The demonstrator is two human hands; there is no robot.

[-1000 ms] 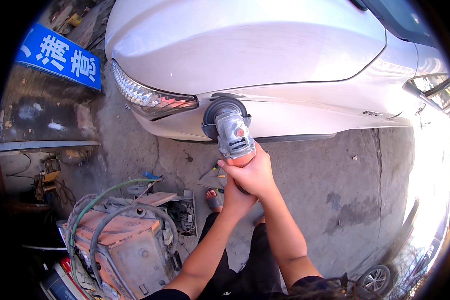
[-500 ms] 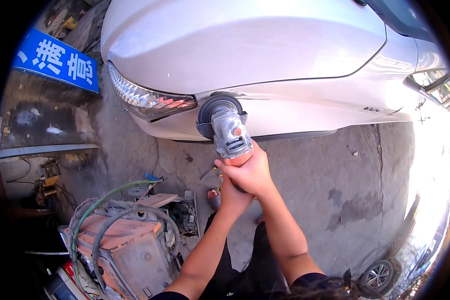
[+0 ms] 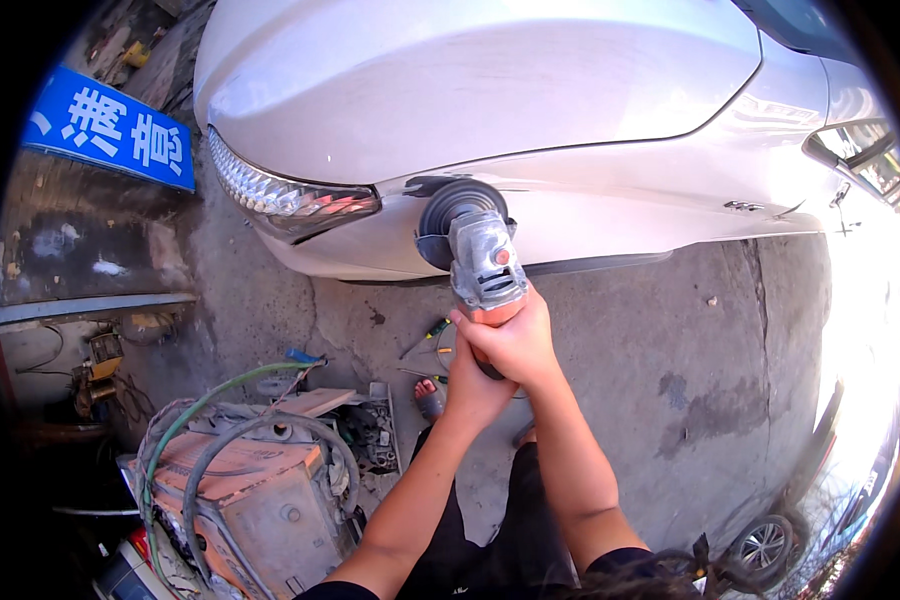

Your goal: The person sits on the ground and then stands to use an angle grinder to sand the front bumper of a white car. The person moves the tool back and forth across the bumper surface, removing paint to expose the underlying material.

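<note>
An angle grinder (image 3: 486, 262) with a grey metal head and orange body is held out in front of me in both hands. My right hand (image 3: 522, 342) wraps round the orange body just behind the head. Below it, my left hand (image 3: 478, 388) is closed round the rear of the grinder. The dark round disc (image 3: 458, 207) lies over the white car's side panel (image 3: 590, 205), beside the headlight (image 3: 300, 198). Dark bare marks show on the panel by the disc's upper edge. Whether the disc touches the paint is hard to tell.
A dusty orange machine (image 3: 260, 490) with looped hoses stands at lower left. Screwdrivers (image 3: 425, 338) lie on the concrete floor (image 3: 610, 330) near my foot (image 3: 427, 395). A blue sign (image 3: 115, 125) leans at upper left. At lower right lies a wheel (image 3: 762, 543).
Both hands have moved the grinder a little to the right along the panel, away from the headlight. More of the dark marks beside the headlight now show.
</note>
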